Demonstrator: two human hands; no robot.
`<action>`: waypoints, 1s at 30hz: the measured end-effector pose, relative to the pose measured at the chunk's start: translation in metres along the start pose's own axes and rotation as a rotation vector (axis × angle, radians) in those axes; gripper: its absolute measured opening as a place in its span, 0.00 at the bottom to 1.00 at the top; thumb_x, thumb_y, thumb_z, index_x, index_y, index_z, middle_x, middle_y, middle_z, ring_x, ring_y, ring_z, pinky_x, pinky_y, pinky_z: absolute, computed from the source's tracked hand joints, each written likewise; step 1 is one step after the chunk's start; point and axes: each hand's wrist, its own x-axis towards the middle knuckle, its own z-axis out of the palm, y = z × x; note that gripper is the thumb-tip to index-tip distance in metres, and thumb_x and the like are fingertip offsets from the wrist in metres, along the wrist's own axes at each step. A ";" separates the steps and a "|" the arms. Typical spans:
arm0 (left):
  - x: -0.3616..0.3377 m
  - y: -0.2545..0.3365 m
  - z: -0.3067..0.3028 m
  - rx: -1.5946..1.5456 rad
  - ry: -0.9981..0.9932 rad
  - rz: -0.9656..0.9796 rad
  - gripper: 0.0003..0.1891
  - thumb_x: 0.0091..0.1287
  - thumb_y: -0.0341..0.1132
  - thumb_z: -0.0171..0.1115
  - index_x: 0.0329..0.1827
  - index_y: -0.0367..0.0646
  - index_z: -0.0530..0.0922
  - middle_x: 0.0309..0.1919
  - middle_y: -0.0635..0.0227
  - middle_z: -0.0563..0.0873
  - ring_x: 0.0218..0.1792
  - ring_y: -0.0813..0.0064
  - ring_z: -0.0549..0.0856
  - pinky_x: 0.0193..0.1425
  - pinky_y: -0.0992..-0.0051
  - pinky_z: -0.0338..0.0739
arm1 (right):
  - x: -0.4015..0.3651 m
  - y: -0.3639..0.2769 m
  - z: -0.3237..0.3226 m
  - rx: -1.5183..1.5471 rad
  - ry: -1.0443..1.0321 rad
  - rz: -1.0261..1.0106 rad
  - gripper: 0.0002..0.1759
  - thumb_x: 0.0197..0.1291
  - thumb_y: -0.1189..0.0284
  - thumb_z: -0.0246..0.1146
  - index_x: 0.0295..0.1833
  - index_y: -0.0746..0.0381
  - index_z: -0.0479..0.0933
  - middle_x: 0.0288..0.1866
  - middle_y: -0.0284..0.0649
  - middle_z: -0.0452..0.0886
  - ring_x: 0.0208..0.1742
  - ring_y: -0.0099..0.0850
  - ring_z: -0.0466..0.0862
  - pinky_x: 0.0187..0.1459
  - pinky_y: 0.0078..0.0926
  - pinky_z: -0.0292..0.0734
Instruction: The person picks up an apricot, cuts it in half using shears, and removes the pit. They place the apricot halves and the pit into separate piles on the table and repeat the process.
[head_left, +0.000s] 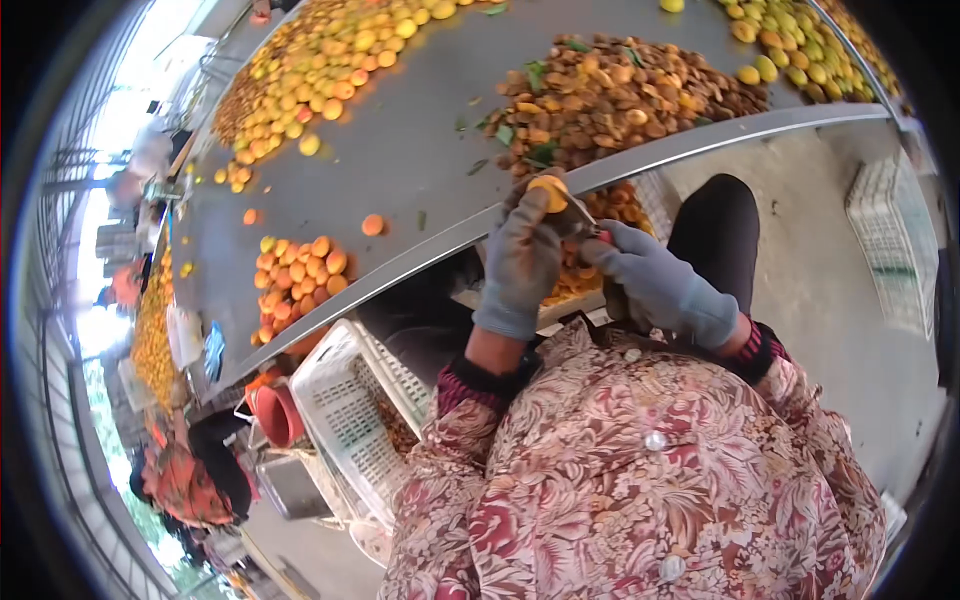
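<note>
My left hand (522, 258), in a grey glove, holds an orange fruit (549, 192) above the table's front edge. Close beside it on the right, my gloved right hand (655, 280) is closed around a small knife (603, 236) with a red handle. The blade reaches toward the fruit and is partly hidden by the fingers. Past my hands, a heap of brownish-orange fruit pieces (610, 95) with a few green leaves lies on the metal table (420, 150). More orange pieces (570, 283) show below the edge, behind my hands.
Whole apricots (300, 275) lie at the table's left front, with larger heaps behind. White crates (345, 410) and a red bucket (276, 415) stand at the lower left. A person (190, 480) is farther left. Another crate (890, 245) is at the right.
</note>
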 end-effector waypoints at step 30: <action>-0.007 0.002 0.014 0.013 -0.141 -0.096 0.26 0.72 0.50 0.45 0.63 0.38 0.66 0.49 0.55 0.81 0.55 0.61 0.77 0.61 0.61 0.69 | 0.007 0.019 -0.003 -0.530 0.168 -0.287 0.20 0.64 0.59 0.53 0.48 0.65 0.65 0.33 0.52 0.77 0.38 0.45 0.79 0.41 0.38 0.72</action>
